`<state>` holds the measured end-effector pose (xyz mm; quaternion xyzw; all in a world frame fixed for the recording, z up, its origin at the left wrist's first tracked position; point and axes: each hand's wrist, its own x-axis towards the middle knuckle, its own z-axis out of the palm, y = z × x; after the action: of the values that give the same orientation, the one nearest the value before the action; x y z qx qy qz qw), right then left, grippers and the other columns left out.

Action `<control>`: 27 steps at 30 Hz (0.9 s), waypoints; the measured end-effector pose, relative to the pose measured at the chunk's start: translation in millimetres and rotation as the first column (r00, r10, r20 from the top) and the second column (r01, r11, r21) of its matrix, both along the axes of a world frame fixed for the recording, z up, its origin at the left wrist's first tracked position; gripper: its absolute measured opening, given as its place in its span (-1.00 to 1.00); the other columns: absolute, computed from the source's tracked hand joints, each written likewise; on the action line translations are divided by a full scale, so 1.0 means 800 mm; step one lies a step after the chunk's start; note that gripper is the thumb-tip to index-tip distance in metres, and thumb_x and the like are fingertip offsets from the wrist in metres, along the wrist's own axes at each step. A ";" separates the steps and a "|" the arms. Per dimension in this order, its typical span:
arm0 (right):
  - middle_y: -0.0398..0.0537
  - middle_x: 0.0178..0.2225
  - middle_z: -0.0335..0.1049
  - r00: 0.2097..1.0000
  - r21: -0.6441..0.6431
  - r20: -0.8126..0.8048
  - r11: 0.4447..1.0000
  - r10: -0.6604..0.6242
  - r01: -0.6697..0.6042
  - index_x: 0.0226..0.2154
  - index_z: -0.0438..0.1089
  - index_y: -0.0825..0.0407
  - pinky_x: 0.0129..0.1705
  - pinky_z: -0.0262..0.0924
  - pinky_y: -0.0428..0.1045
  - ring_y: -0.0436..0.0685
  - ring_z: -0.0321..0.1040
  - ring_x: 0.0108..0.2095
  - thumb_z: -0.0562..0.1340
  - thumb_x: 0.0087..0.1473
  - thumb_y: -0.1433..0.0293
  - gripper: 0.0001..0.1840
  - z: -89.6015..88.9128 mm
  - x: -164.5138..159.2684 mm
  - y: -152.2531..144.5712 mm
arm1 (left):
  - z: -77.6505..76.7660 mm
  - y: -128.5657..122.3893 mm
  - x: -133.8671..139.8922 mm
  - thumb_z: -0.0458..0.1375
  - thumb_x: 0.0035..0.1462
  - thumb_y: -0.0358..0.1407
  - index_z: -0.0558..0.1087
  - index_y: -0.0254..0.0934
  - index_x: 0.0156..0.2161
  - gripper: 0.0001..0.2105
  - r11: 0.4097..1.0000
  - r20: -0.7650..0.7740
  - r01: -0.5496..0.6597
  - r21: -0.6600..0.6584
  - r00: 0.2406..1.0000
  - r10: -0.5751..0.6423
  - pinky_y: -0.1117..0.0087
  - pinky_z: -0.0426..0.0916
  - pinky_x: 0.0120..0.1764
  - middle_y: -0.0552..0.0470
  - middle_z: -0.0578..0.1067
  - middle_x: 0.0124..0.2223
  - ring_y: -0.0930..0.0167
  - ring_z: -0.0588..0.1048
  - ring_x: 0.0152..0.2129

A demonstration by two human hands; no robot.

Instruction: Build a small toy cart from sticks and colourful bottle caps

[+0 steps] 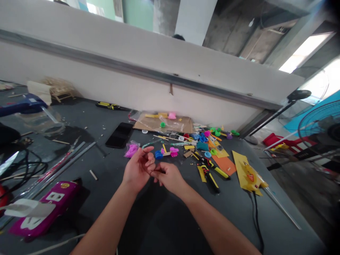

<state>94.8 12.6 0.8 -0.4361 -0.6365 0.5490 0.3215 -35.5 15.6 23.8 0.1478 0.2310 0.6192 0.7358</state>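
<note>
Above the near part of the dark table, my left hand [139, 168] is turned palm up with its fingers loosely bent and apart. No object shows in its palm. My right hand [168, 177] meets it from the right, thumb and fingers pinched together at the left fingers. Whatever is in that pinch, if anything, is too small or hidden to make out. Just beyond the hands lie pink clay in a clear bag [131, 150], a blue lump [158, 154] and a pink piece [174, 152] by a small wooden stick.
Pliers [208, 170], colourful caps and orange paper [224, 164] lie to the right, beside a yellow glue gun [251, 177]. A black phone [120, 135] and cardboard [164, 124] are farther back. On the left are a purple power strip [50, 205] and clear rods [63, 164].
</note>
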 end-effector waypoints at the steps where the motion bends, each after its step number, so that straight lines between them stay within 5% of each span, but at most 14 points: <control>1: -0.24 -0.63 0.29 1.000 0.009 0.002 1.000 -0.029 0.029 -0.49 0.32 0.06 -0.65 0.03 -0.20 -0.12 0.12 -0.70 0.18 0.00 0.36 -0.87 0.002 0.003 0.003 | -0.001 0.000 0.001 0.04 0.11 -0.25 0.43 -0.37 -0.26 -0.78 1.000 -0.056 -0.012 0.024 0.998 0.013 0.58 0.12 -0.67 0.12 0.25 -0.56 0.59 0.15 -0.70; 8: -0.18 -0.51 0.41 0.974 0.140 -0.097 0.966 -0.205 0.217 -0.45 0.35 0.04 -0.41 0.19 -0.12 0.00 0.34 -0.49 0.26 -0.07 0.31 -0.86 0.012 0.008 0.005 | -0.010 -0.006 0.019 0.06 0.10 -0.17 0.44 -0.34 -0.23 -0.73 0.997 -0.357 -0.010 0.078 0.933 0.037 0.59 0.11 -0.65 0.11 0.30 -0.52 0.58 0.19 -0.65; 12: -0.19 -0.57 0.37 0.978 0.228 0.008 0.953 -0.209 0.202 -0.51 0.36 0.04 -0.43 0.14 -0.12 -0.02 0.27 -0.53 0.19 0.00 0.33 -0.85 0.020 0.015 0.005 | -0.007 -0.008 0.022 0.12 0.05 -0.21 0.45 -0.33 -0.22 -0.76 0.992 -0.403 -0.025 0.125 0.912 0.074 0.55 0.16 -0.63 0.08 0.33 -0.45 0.57 0.21 -0.62; 14: -0.21 -0.57 0.33 0.973 0.268 0.027 0.939 -0.229 0.214 -0.51 0.34 0.04 -0.47 0.09 -0.13 -0.05 0.21 -0.55 0.17 0.02 0.33 -0.85 0.027 0.021 0.007 | -0.004 -0.004 0.013 0.16 0.01 -0.24 0.45 -0.33 -0.25 -0.78 0.985 -0.418 -0.129 0.111 0.893 0.164 0.55 0.16 -0.63 0.06 0.36 -0.43 0.56 0.24 -0.61; 17: -0.24 -0.59 0.20 0.959 0.240 -0.092 0.929 -0.269 0.283 -0.54 0.23 0.04 -0.53 0.00 -0.15 -0.08 0.08 -0.60 0.11 0.07 0.32 -0.79 0.041 0.034 0.011 | 0.001 0.004 -0.007 0.21 -0.08 -0.32 0.46 -0.33 -0.35 -0.85 0.900 -0.462 -0.425 0.096 0.782 0.419 0.58 0.14 -0.63 0.08 0.38 -0.46 0.58 0.25 -0.62; 20: -0.27 -0.65 0.00 0.927 0.232 -0.214 0.906 -0.307 0.354 -0.61 0.08 0.03 -0.60 -0.13 -0.15 -0.10 -0.06 -0.63 0.04 0.12 0.31 -0.68 0.060 0.052 0.011 | 0.005 0.008 -0.023 0.18 -0.10 -0.37 0.45 -0.32 -0.42 -0.93 0.786 -0.501 -0.593 0.172 0.635 0.588 0.59 0.14 -0.63 0.11 0.36 -0.51 0.59 0.25 -0.64; 24: -0.28 -0.68 -0.01 0.939 0.307 -0.211 0.893 -0.272 0.328 -0.65 0.06 0.04 -0.62 -0.14 -0.16 -0.12 -0.07 -0.65 0.05 0.14 0.28 -0.62 0.095 0.075 0.006 | 0.008 0.006 -0.024 0.15 -0.07 -0.37 0.45 -0.31 -0.43 -0.94 0.713 -0.534 -0.636 0.294 0.509 0.675 0.57 0.14 -0.63 0.14 0.35 -0.54 0.59 0.25 -0.66; 27: -0.26 -0.65 0.14 0.986 0.203 -0.054 0.965 -0.157 0.164 -0.58 0.19 0.06 -0.64 -0.06 -0.18 -0.13 0.04 -0.66 0.10 0.10 0.27 -0.70 0.101 0.077 0.009 | 0.006 0.001 -0.014 0.12 -0.02 -0.37 0.44 -0.31 -0.40 -0.93 0.731 -0.571 -0.570 0.376 0.478 0.667 0.56 0.15 -0.62 0.13 0.36 -0.53 0.59 0.25 -0.66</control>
<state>156.4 19.8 81.6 -0.4401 -0.6464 0.4602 0.4203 -46.7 16.8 28.4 0.3166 0.4758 0.7582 0.3139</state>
